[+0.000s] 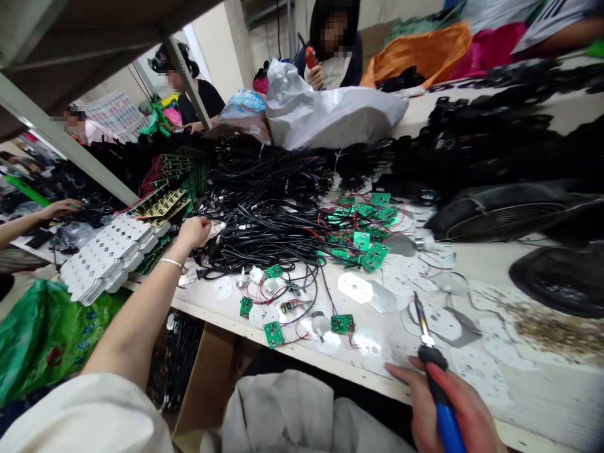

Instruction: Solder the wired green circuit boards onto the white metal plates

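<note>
My right hand (pixel 465 412) grips a soldering iron (pixel 446 409) by its blue handle, its metal tip pointing up and away over the white tabletop (pixel 302 333). Out to the left, my left hand (pixel 195 231) has its fingers closed at the near left end of a heap of black cables (pixel 268 233); what they pinch is too small to make out. Green circuit boards (pixel 363 242) with red wires lie at the right end of the cables. Closer to me are a wired green board (pixel 342 323), a small motor (pixel 321 324) and a white octagonal plate (pixel 355 288).
Stacked white panels (pixel 111 255) stand left of my forearm, by yellow boards (pixel 165 204). A black fan (pixel 504 214) lies right, near brown debris (pixel 557 324). A shelf post (pixel 70 145) slants at left. Across the table, a person (pixel 335 50) holds a red object; another person's hand (pixel 63 207) works left.
</note>
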### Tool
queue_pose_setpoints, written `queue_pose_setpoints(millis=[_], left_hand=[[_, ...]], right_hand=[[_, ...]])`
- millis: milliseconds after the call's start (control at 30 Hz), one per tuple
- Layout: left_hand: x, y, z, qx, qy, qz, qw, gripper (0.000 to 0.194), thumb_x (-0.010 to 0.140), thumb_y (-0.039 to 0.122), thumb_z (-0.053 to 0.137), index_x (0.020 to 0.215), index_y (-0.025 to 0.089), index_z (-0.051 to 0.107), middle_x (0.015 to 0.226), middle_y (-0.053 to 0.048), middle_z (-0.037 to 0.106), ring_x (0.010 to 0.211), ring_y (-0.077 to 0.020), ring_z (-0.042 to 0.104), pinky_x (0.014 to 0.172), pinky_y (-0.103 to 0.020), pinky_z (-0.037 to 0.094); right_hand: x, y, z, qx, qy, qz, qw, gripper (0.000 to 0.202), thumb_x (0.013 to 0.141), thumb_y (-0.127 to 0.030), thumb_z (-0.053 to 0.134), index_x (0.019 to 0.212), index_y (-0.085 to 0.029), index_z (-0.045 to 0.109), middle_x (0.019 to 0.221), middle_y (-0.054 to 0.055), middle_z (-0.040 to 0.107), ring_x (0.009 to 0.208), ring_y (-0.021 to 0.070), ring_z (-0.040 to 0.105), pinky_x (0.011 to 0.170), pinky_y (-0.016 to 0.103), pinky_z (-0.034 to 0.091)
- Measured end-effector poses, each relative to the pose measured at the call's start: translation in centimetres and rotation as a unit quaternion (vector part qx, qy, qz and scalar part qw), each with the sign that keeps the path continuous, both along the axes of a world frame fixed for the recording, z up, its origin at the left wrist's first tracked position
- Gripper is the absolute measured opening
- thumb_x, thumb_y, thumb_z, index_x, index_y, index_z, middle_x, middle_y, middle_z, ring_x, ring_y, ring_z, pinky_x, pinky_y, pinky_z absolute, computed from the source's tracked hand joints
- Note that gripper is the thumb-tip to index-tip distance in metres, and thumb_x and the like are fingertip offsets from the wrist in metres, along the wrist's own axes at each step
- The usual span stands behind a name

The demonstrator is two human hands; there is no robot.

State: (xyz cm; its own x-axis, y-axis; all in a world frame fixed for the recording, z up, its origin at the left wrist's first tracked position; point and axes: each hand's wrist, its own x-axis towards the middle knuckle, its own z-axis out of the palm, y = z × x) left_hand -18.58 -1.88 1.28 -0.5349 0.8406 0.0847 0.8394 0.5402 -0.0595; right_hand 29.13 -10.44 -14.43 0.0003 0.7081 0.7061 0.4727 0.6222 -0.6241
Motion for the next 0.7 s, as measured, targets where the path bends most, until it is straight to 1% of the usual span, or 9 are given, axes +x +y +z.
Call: queue_pose_setpoints(millis=[100, 200, 300, 367, 433, 500, 600, 633, 700], left_hand=[[-2.6, 2.1, -1.4, -0.031, 0.001, 0.000, 1.000, 0.033, 0.075, 0.022, 0.057, 0.102, 0.017, 0.075, 0.107, -0.013, 0.073, 0.100, -0.0284, 0.067, 0.087, -0.032, 0.051], [-3.3, 3.2, -3.1, -0.041, 0.001, -0.010, 0.999, 0.037, 0.073, 0.026, 0.059, 0.106, 0.020, 0.073, 0.118, -0.011, 0.069, 0.104, -0.0262, 0.065, 0.090, -0.029, 0.049], [-4.0, 3.8, -4.1, -0.031, -0.001, 0.000, 1.000, 0.041, 0.075, 0.028, 0.056, 0.112, 0.016, 0.070, 0.118, -0.013, 0.068, 0.105, -0.0252, 0.065, 0.091, -0.028, 0.049], [-4.7, 4.0, -4.3, -0.022, -0.005, 0.017, 1.000, 0.043, 0.077, 0.026, 0.052, 0.114, 0.012, 0.068, 0.113, -0.015, 0.070, 0.102, -0.0256, 0.066, 0.088, -0.029, 0.050], [-5.2, 4.1, -4.4, -0.018, -0.012, 0.023, 0.999, 0.043, 0.077, 0.026, 0.052, 0.114, 0.012, 0.067, 0.110, -0.014, 0.071, 0.100, -0.0254, 0.066, 0.087, -0.029, 0.050], [-5.4, 4.1, -4.5, -0.017, -0.021, 0.013, 1.000, 0.041, 0.076, 0.027, 0.054, 0.113, 0.015, 0.068, 0.116, -0.011, 0.069, 0.103, -0.0235, 0.065, 0.089, -0.027, 0.049], [-5.2, 4.1, -4.7, -0.015, -0.032, -0.003, 0.999, 0.038, 0.075, 0.030, 0.055, 0.108, 0.017, 0.070, 0.123, -0.010, 0.066, 0.106, -0.0225, 0.064, 0.091, -0.025, 0.048], [-5.1, 4.2, -4.7, -0.017, -0.036, -0.005, 0.999, 0.037, 0.075, 0.032, 0.055, 0.104, 0.017, 0.072, 0.120, -0.011, 0.067, 0.105, -0.0233, 0.064, 0.091, -0.026, 0.048], [-4.9, 4.4, -4.4, -0.028, -0.049, -0.008, 0.998, 0.031, 0.070, 0.035, 0.060, 0.091, 0.017, 0.074, 0.104, -0.011, 0.072, 0.098, -0.0252, 0.066, 0.086, -0.028, 0.049]], right_hand=[[-0.2, 0.1, 0.1, 0.024, -0.029, -0.030, 0.999, 0.042, 0.079, -0.015, 0.076, 0.118, -0.015, 0.061, 0.092, 0.004, 0.073, 0.079, 0.0207, 0.069, 0.075, 0.036, 0.057], [-0.3, 0.3, 0.4, 0.038, -0.045, -0.040, 0.997, 0.039, 0.081, -0.016, 0.074, 0.119, -0.016, 0.061, 0.091, 0.003, 0.073, 0.078, 0.0199, 0.069, 0.074, 0.034, 0.057], [0.0, 0.6, 0.8, 0.047, -0.080, -0.033, 0.995, 0.038, 0.083, -0.016, 0.071, 0.120, -0.016, 0.061, 0.089, 0.003, 0.073, 0.077, 0.0193, 0.069, 0.075, 0.032, 0.057], [0.2, 0.8, 0.9, 0.068, -0.101, -0.015, 0.992, 0.038, 0.085, -0.015, 0.070, 0.121, -0.016, 0.061, 0.087, 0.002, 0.073, 0.076, 0.0187, 0.070, 0.074, 0.029, 0.057], [0.4, 1.1, 0.9, 0.094, -0.112, -0.004, 0.989, 0.039, 0.084, -0.014, 0.069, 0.122, -0.017, 0.060, 0.086, 0.001, 0.074, 0.074, 0.0179, 0.070, 0.073, 0.028, 0.057], [0.5, 1.1, 0.8, 0.108, -0.115, -0.008, 0.987, 0.038, 0.084, -0.014, 0.070, 0.121, -0.016, 0.061, 0.085, 0.001, 0.074, 0.073, 0.0175, 0.070, 0.072, 0.027, 0.057], [0.2, 1.0, 0.6, 0.089, -0.103, -0.022, 0.990, 0.036, 0.085, -0.016, 0.069, 0.120, -0.014, 0.061, 0.085, 0.003, 0.073, 0.073, 0.0181, 0.070, 0.072, 0.028, 0.056], [0.0, 0.9, 0.6, 0.083, -0.096, -0.025, 0.992, 0.037, 0.085, -0.017, 0.069, 0.120, -0.014, 0.060, 0.085, 0.003, 0.073, 0.073, 0.0181, 0.070, 0.072, 0.028, 0.056], [-0.2, 0.7, 0.8, 0.078, -0.085, -0.032, 0.993, 0.039, 0.083, -0.016, 0.071, 0.120, -0.015, 0.060, 0.086, 0.002, 0.073, 0.071, 0.0175, 0.070, 0.071, 0.027, 0.057]])
